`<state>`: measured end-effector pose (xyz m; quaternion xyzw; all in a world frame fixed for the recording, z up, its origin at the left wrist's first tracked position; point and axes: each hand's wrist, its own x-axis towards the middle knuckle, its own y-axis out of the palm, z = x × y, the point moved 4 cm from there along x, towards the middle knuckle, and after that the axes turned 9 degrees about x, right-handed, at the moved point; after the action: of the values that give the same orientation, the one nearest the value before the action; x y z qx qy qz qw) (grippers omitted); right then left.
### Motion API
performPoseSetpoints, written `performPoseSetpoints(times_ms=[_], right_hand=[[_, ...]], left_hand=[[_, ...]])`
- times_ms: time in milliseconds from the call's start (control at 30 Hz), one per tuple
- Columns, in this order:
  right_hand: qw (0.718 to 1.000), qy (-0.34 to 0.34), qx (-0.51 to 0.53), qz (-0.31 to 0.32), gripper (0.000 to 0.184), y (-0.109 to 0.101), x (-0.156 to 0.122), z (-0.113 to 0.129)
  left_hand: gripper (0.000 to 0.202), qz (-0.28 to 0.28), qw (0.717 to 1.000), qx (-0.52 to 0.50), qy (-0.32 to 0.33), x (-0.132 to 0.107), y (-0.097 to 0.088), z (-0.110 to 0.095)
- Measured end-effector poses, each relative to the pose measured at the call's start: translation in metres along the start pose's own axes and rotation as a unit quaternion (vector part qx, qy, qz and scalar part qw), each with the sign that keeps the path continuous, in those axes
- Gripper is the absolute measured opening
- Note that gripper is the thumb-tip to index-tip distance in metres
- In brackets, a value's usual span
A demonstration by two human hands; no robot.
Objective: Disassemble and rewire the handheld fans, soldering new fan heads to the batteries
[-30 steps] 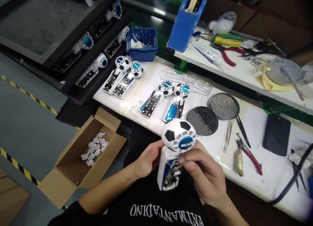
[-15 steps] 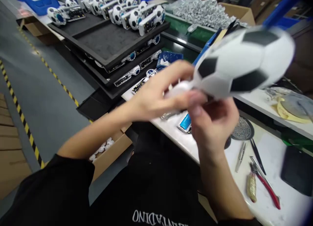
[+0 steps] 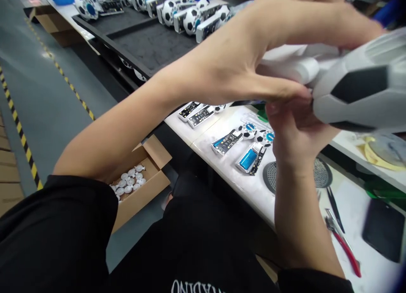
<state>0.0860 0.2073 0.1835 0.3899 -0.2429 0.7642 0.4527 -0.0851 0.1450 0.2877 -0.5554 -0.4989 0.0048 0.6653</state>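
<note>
A white plastic casing with a soccer-ball pattern [image 3: 358, 90] is held up close to the camera at the right, its far end cut off by the picture edge. My left hand [image 3: 263, 52] is closed around its narrow white end, thumb pressed along the underside. From below, my right hand [image 3: 301, 132] grips the same casing near where the ball part begins, its thumb close to the left thumb. Some right fingers are hidden behind the casing. Beneath the hands on the bench lie soccer-ball units with exposed circuit boards [image 3: 226, 141] and one with a blue battery [image 3: 249, 158].
Black trays [image 3: 139, 43] at the back left carry several soccer-ball units. An open carton [image 3: 146, 200] with white round parts stands below the bench. At right lie red-handled pliers [image 3: 349, 255], tweezers [image 3: 334, 206], round perforated discs [image 3: 269, 176] and a dark phone-like slab [image 3: 383, 229].
Both hands and the casing have moved up and to the right, nearer the camera. The view has shifted, and more units on the bench now show beneath the hands.
</note>
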Motion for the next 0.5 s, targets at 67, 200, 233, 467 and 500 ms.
performPoseSetpoints(times_ms=[67, 200, 233, 467, 500], right_hand=[[0.997, 0.005, 0.073, 0.012, 0.037, 0.001, 0.007, -0.007], [0.991, 0.125, 0.039, -0.013, 0.037, -0.011, 0.019, -0.046], [0.986, 0.166, 0.007, -0.018, 0.045, -0.014, 0.019, -0.058], [0.925, 0.294, -0.205, 0.125, 0.049, -0.015, 0.018, -0.117], [0.922, 0.295, -0.217, 0.125, 0.043, -0.017, 0.019, -0.121]], left_hand=[[0.074, -0.016, 0.997, -0.055, -0.060, -0.007, 0.008, 0.009], [0.036, -0.049, 0.944, -0.149, -0.289, -0.043, 0.052, 0.051], [0.037, -0.052, 0.928, -0.161, -0.333, -0.055, 0.067, 0.062], [0.048, 0.084, 0.872, -0.213, -0.432, -0.106, 0.138, 0.096], [0.047, 0.093, 0.877, -0.203, -0.425, -0.108, 0.138, 0.099]])
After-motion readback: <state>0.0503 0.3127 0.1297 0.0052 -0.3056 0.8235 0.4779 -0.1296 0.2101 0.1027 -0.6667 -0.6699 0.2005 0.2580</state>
